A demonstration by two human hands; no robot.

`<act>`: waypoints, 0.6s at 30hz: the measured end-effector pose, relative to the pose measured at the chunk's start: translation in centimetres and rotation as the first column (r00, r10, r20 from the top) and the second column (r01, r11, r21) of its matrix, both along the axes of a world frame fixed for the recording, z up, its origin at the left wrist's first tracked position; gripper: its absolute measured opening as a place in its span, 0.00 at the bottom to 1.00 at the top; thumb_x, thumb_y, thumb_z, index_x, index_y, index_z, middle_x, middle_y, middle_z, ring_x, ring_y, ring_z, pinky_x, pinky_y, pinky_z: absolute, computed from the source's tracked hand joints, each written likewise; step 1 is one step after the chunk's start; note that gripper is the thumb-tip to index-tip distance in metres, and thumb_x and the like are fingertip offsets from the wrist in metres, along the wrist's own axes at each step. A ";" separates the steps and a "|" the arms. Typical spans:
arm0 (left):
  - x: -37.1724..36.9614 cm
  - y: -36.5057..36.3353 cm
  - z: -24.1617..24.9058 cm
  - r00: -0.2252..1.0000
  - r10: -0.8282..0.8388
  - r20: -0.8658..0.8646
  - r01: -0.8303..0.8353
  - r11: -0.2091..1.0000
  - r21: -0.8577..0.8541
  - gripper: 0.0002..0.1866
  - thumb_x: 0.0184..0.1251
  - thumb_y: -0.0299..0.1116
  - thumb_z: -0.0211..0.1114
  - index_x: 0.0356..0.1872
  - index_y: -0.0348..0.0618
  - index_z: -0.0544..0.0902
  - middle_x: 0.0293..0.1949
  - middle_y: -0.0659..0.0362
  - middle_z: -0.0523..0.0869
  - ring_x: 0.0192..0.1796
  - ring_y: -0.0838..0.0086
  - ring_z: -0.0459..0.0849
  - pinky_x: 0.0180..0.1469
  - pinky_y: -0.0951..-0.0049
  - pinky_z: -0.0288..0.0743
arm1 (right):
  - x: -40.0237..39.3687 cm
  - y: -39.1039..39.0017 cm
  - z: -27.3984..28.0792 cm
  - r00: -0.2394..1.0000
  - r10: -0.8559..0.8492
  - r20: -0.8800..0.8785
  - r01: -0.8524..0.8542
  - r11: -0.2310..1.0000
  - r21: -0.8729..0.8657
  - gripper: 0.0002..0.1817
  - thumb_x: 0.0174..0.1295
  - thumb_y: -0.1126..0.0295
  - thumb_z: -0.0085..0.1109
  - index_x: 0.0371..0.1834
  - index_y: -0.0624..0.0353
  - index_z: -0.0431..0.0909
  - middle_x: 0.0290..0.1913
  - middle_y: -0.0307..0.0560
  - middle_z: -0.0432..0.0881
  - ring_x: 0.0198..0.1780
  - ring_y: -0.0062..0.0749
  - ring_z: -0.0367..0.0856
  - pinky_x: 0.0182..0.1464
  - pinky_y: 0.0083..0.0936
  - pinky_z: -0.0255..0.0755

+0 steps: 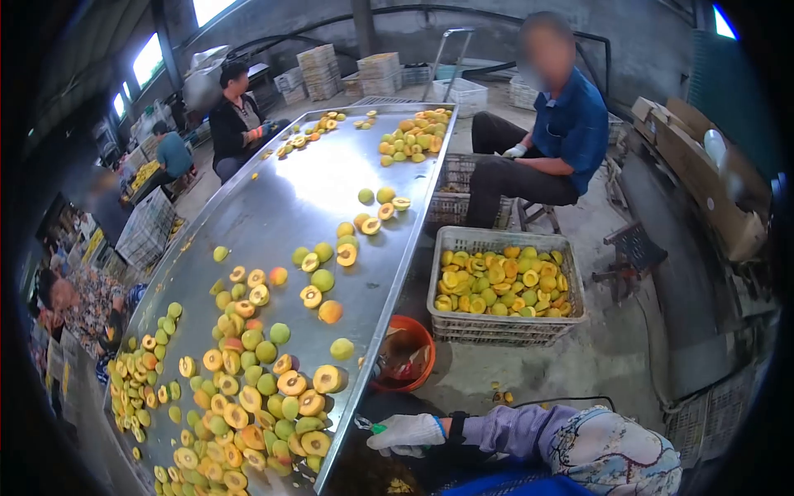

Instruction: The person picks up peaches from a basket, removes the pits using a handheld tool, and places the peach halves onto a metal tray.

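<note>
My right hand (407, 433), in a white knit glove, is closed around a small tool (370, 425) with a green handle and a bright metal end. It is low, beside the near right edge of the metal table (285, 217). My left hand is out of sight. Close by on the table lies a large heap of peaches (248, 384), many cut in half with stones or hollows showing. An orange bucket (423, 357) stands on the floor just beyond my hand; its contents are hard to make out.
A plastic crate (506, 318) full of peach halves stands right of the table. A co-worker in a blue shirt (579, 124) sits behind it. Another person in black (233, 132) sits across the table. Cardboard boxes (703, 178) are at the right, stacked crates (321, 73) at the back.
</note>
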State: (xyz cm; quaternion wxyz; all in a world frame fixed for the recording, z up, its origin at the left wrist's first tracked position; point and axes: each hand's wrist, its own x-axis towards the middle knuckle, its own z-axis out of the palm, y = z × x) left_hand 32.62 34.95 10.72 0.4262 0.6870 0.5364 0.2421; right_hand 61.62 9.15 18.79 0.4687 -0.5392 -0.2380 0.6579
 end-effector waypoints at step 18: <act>4.9 -2.2 1.9 0.855 0.031 -0.518 0.164 0.931 0.327 0.27 0.76 0.45 0.50 0.68 0.40 0.71 0.68 0.44 0.71 0.71 0.49 0.65 0.73 0.57 0.57 | 0.3 -0.1 -0.7 0.999 0.007 -0.044 -0.005 0.999 0.046 0.23 0.65 0.46 0.56 0.26 0.56 0.74 0.11 0.34 0.65 0.10 0.18 0.63 0.12 0.20 0.58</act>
